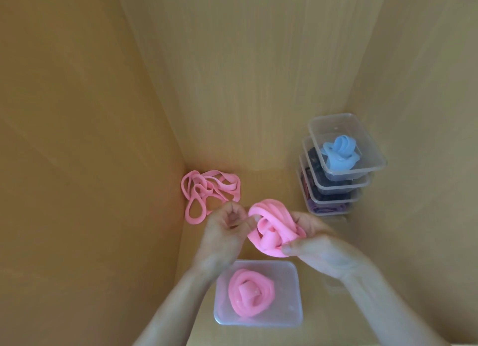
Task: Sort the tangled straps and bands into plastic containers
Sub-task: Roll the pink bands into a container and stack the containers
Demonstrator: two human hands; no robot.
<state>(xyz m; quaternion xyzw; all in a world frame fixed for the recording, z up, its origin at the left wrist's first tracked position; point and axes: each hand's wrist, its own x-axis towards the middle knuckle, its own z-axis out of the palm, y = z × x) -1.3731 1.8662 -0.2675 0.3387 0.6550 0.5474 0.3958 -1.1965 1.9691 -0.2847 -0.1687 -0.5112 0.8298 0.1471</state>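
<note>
The person's two hands meet over a light wood-grain surface (pixel 271 185), and between them is a coiled pink band (pixel 274 229), wound into a loose ball. The right hand (pixel 315 244) cups this bundle from its right side. The thumb presses on the front lower edge and the other fingers wrap round the back, so the grip is firmly closed on it. The left hand (pixel 227 224) sits just to the left of the bundle with its fingers curled in, and it seems to pinch the band's upper left edge between thumb and fingertips. Directly below the held bundle, nearer the person and between the two forearms, stands a clear plastic container (pixel 294 307). It has a pink coil (pixel 251 294) lying inside it, rolled up much like the one in the hands. Just beyond the left hand, up and to the left of the grip, a tangle of pink bands (pixel 209 193) lies loose on the surface against the wall. To the right of the grip and farther away is a stack of clear containers (pixel 367 180). The top one holds a blue band (pixel 338 154), and the lower ones hold dark and purple bands that I cannot make out clearly.
</note>
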